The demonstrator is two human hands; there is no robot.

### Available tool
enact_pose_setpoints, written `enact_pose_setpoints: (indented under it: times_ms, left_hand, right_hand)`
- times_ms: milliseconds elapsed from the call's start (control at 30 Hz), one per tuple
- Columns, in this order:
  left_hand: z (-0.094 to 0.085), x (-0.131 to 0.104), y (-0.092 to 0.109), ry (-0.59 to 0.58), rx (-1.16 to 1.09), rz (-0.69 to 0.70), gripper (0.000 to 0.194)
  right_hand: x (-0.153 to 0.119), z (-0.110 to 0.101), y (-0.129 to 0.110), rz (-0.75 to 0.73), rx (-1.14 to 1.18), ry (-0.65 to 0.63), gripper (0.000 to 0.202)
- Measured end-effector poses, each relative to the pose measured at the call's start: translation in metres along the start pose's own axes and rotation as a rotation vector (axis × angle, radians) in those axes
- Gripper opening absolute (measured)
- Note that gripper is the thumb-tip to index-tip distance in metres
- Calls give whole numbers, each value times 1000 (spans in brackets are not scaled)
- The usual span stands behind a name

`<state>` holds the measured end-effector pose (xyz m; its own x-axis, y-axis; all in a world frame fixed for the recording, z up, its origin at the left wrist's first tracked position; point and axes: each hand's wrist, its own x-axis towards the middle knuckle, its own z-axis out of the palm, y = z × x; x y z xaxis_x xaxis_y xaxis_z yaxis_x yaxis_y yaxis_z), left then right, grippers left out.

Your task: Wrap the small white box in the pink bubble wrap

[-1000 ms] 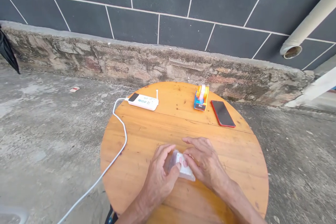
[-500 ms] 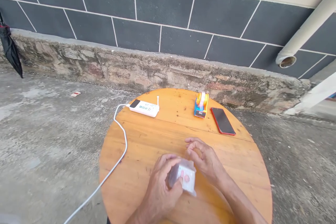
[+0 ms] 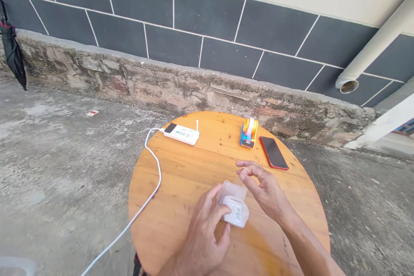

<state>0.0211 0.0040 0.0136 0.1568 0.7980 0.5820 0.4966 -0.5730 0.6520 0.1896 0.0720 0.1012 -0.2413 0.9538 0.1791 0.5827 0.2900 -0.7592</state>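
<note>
A small white box in a translucent plastic wrap [image 3: 236,210] is above the near middle of the round wooden table [image 3: 181,172]. My left hand [image 3: 208,224] grips it from the left, with fingers on its top and side; the wrap's loose end sticks up at the far side. Just right of the packet is my right hand [image 3: 265,187], its thumb close to the fingertips, above the table. Whether anything thin lies between those fingertips cannot be made out.
Along the table's far side lie a white power strip [image 3: 181,133] with its cable running off left, a blue and yellow tape dispenser [image 3: 249,133] and a red-edged phone [image 3: 273,152]. A stone-based wall [image 3: 194,86] stands behind.
The packet has turned in my left hand and now shows a different face, with its wrap end raised. My right hand has shifted slightly right. The camera view has moved a little.
</note>
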Motion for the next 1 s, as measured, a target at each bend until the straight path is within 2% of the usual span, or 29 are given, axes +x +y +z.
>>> enact_pose_setpoints:
  times_ms: [133, 300, 500, 733, 867, 967, 1000]
  left_hand:
    - [-5, 3, 5, 26, -77, 81, 30]
    - [-9, 2, 8, 60, -152, 141, 19]
    - [-12, 4, 11, 71, -225, 178, 14]
    - [-10, 4, 10, 72, -299, 174, 14]
    - [-11, 1, 9, 71, -263, 105, 11]
    - [-11, 0, 9, 31, -223, 53, 17]
    - [-11, 0, 9, 11, -215, 42, 22]
  right_hand:
    - [12, -9, 3, -2, -36, -7, 23]
    - [40, -15, 17, 15, -57, -37, 26]
    - [65, -13, 33, 19, -105, -63, 26]
    - [79, -6, 44, 15, -195, -58, 23]
    - [65, -12, 34, 21, -270, 19, 26]
    - [32, -21, 18, 36, -338, 43, 27]
    - [18, -22, 12, 27, -372, 0, 26]
